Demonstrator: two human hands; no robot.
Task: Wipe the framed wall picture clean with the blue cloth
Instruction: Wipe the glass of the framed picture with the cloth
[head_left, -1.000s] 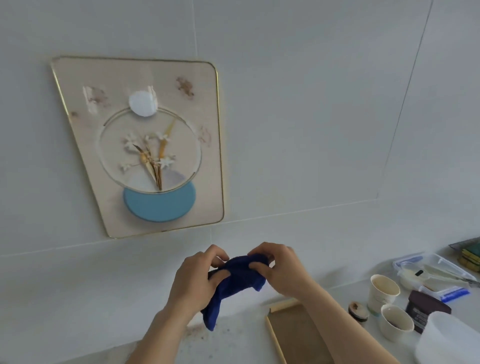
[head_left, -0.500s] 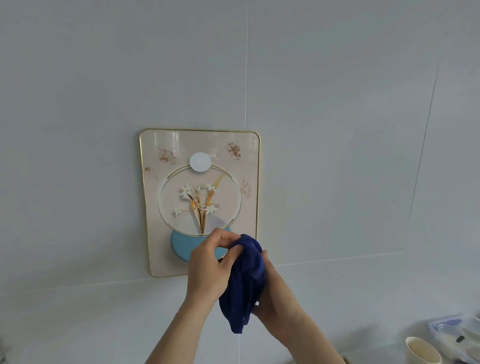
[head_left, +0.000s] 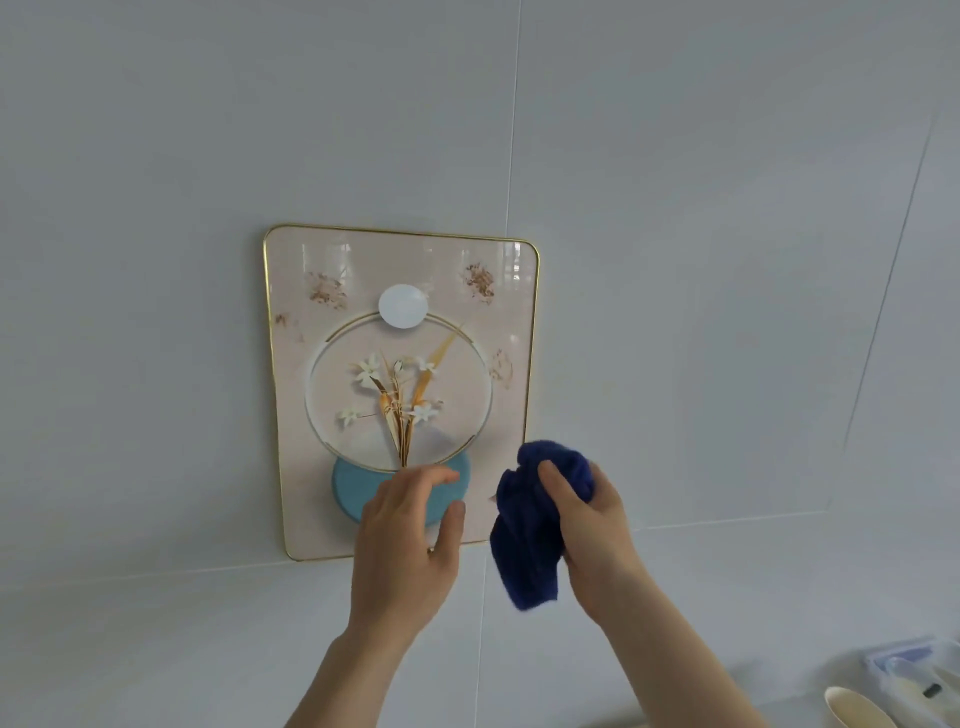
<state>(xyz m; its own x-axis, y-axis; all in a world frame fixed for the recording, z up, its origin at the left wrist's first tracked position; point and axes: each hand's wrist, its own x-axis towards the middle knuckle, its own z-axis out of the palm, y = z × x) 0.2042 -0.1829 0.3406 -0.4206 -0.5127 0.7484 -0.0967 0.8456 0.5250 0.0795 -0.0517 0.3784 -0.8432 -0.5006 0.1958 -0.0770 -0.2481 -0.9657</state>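
Observation:
A gold-framed picture (head_left: 400, 332) hangs on the white tiled wall, showing white flowers in a ring above a blue disc. Brown smudges mark its upper left, upper right and right side. My right hand (head_left: 587, 525) is shut on the bunched dark blue cloth (head_left: 535, 519), held just right of the frame's lower right corner. My left hand (head_left: 405, 540) is open, fingers apart, in front of the picture's lower edge and the blue disc; I cannot tell whether it touches the glass.
At the bottom right corner sit a pale cup (head_left: 857, 709) and a clear plastic container (head_left: 919, 670) on a counter. The wall around the picture is plain white tile with thin seams.
My hands have separated: the left let go of the cloth and opened in front of the picture, the right carries the cloth to the right. The view has centred on the picture.

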